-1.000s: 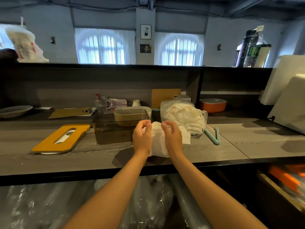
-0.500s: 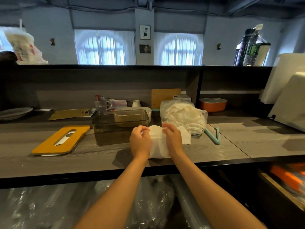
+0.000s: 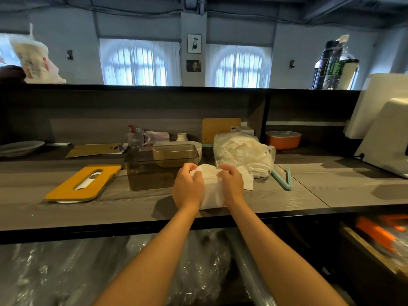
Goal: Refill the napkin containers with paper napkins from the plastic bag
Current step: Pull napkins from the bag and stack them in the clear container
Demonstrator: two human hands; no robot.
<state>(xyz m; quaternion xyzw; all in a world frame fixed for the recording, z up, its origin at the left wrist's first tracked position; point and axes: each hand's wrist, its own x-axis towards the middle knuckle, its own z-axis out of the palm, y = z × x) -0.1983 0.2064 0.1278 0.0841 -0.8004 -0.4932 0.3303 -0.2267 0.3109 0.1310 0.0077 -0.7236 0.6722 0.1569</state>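
A stack of white paper napkins (image 3: 210,188) rests on the grey wooden counter (image 3: 287,195) between my hands. My left hand (image 3: 187,187) grips its left side and my right hand (image 3: 231,184) grips its right side, fingers curled over the top edge. Just left of the stack stands a smoky transparent napkin container (image 3: 154,171), open on top. Its yellow lid (image 3: 84,184) with a slot lies flat further left. Behind my right hand lies the clear plastic bag (image 3: 242,153) holding more white napkins.
A beige container (image 3: 176,145) stands behind the transparent one. A teal bag clip (image 3: 283,178) lies right of the bag. An orange box (image 3: 282,140), a plate (image 3: 21,146) and white boards (image 3: 384,129) line the back and right. Plastic-wrapped items lie below the counter.
Both hands have lowered and curled over the top of the napkin stack, bending its upper edge toward me. The stack stays at the same spot on the counter.
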